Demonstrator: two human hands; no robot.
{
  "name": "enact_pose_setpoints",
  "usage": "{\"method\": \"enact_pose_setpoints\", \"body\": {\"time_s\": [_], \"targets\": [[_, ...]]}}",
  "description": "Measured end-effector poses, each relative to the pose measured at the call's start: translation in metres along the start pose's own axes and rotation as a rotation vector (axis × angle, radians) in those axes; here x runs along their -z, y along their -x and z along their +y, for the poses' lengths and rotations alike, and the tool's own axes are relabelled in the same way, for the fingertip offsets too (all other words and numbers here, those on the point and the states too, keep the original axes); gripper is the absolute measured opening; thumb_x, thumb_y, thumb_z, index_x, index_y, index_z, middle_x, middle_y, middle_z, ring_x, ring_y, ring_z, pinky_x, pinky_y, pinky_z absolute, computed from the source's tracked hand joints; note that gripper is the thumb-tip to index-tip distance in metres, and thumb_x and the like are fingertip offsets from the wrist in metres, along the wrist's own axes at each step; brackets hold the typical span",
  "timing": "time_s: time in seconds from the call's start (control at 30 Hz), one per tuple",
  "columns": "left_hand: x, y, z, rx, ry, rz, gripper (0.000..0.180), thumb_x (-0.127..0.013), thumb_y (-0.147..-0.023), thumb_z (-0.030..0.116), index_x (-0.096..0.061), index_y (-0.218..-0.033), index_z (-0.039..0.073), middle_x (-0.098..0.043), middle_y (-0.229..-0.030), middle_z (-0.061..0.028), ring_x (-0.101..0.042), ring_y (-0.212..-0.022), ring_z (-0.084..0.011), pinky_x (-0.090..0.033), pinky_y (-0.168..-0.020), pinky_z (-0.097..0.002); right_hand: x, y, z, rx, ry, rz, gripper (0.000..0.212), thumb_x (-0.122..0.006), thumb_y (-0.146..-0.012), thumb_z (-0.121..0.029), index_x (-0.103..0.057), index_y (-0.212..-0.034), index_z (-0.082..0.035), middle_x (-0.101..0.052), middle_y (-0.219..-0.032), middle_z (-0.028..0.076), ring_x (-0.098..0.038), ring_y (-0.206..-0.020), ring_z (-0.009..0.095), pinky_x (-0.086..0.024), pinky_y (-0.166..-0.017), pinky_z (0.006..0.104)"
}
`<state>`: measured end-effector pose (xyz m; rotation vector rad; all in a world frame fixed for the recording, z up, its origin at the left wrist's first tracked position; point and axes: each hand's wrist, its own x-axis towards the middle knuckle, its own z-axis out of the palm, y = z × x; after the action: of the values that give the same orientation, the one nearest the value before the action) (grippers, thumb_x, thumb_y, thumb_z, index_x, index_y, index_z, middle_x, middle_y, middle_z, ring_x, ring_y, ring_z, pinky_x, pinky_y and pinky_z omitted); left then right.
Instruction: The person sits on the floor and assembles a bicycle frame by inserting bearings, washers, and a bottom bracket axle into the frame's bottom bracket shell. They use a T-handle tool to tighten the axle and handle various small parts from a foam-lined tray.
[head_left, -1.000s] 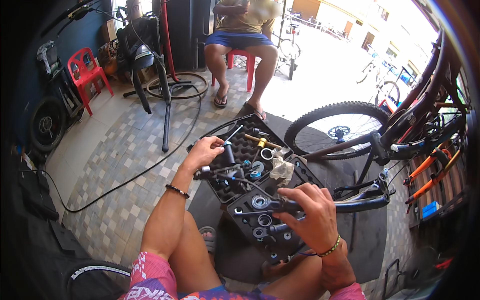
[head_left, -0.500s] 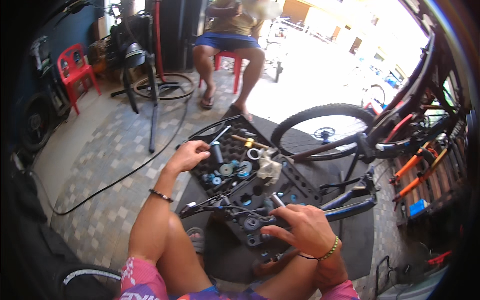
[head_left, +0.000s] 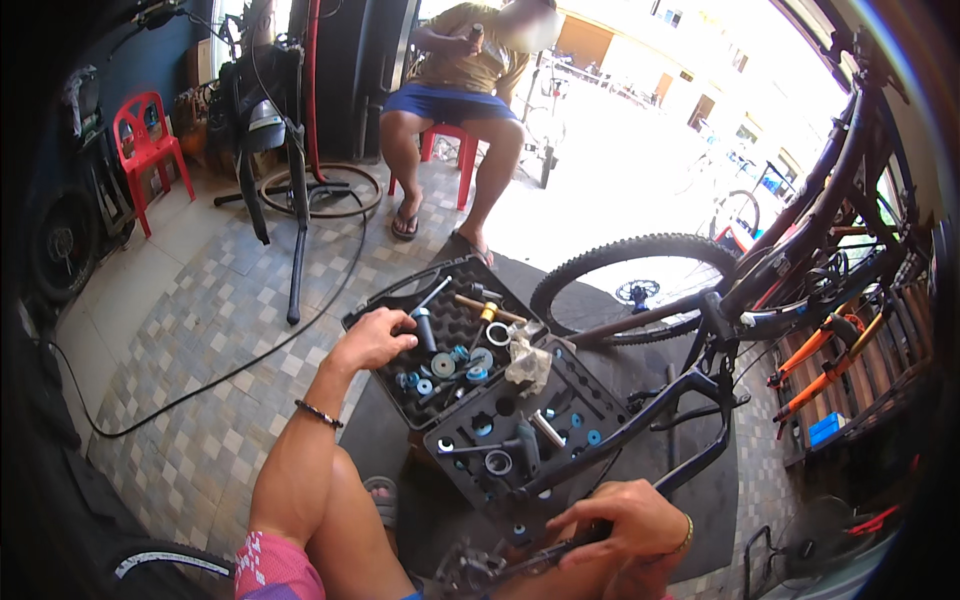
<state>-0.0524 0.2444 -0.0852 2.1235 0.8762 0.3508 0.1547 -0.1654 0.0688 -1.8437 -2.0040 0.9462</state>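
My left hand (head_left: 376, 338) is over the left side of an open black tool case (head_left: 432, 437), thumb and bent fingers apart, beside a dark cylindrical tool (head_left: 425, 331). Blue and grey discs (head_left: 443, 364) lie in the foam near it. Low over my lap, my right hand (head_left: 632, 518) curls around a dark bicycle frame part (head_left: 703, 388); its fingertips are partly hidden. A blurred dark linkage (head_left: 470, 570) shows close to my knees. In the case are a silver cylinder (head_left: 547, 428), a dark-handled tool (head_left: 526, 447) and a crumpled clear plastic bag (head_left: 528, 364).
A bicycle wheel (head_left: 640, 283) and mountain bike stand at the right. Ahead, a person (head_left: 455, 110) sits on a red stool (head_left: 466, 160). A black cable (head_left: 250, 370) crosses the tiled floor near a repair stand (head_left: 298, 230). An orange fork (head_left: 815, 375) rests beside a wooden rack.
The frame part and its linkage have moved from over the case toward my lap, along with my right hand, exposing more of the case. My left hand stays near the dark cylindrical tool.
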Motion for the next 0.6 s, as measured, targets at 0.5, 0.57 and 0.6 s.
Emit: {"method": "enact_pose_setpoints", "body": {"time_s": [0.5,0.57,0.6], "targets": [[-0.011,-0.001,0.019,0.039,-0.174,0.008,0.05,-0.079,-0.096,0.034,-0.073,-0.136,0.005,-0.068,-0.137,-0.0213,-0.064,-0.131,-0.0364,-0.05,-0.113,-0.0437,-0.016,0.031,0.014,-0.066,-0.081,0.013,0.051,-0.094,-0.083,-0.044,-0.079,-0.122,-0.015,-0.08,-0.087,-0.001,-0.078,-0.082,0.019,-0.059,-0.077,0.031],[-0.012,0.0,0.02,0.025,-0.182,0.026,0.051,-0.079,-0.096,0.034,-0.072,-0.137,0.005,-0.068,-0.137,-0.0212,-0.063,-0.132,-0.0364,-0.049,-0.114,-0.0437,-0.02,0.038,0.008,-0.172,-0.093,0.024,0.052,-0.095,-0.082,-0.042,-0.078,-0.123,-0.015,-0.081,-0.087,-0.001,-0.078,-0.083,0.018,-0.059,-0.078,0.0301],[-0.013,0.0,0.021,0.031,-0.194,0.008,0.053,-0.079,-0.096,0.034,-0.07,-0.14,0.006,-0.067,-0.139,-0.0211,-0.062,-0.134,-0.0362,-0.049,-0.115,-0.0438,-0.024,0.042,0.009,-0.16,-0.09,0.053,0.05,-0.094,-0.083,-0.04,-0.078,-0.123,-0.015,-0.08,-0.087,-0.002,-0.077,-0.083,0.019,-0.058,-0.079,0.0313]]}}
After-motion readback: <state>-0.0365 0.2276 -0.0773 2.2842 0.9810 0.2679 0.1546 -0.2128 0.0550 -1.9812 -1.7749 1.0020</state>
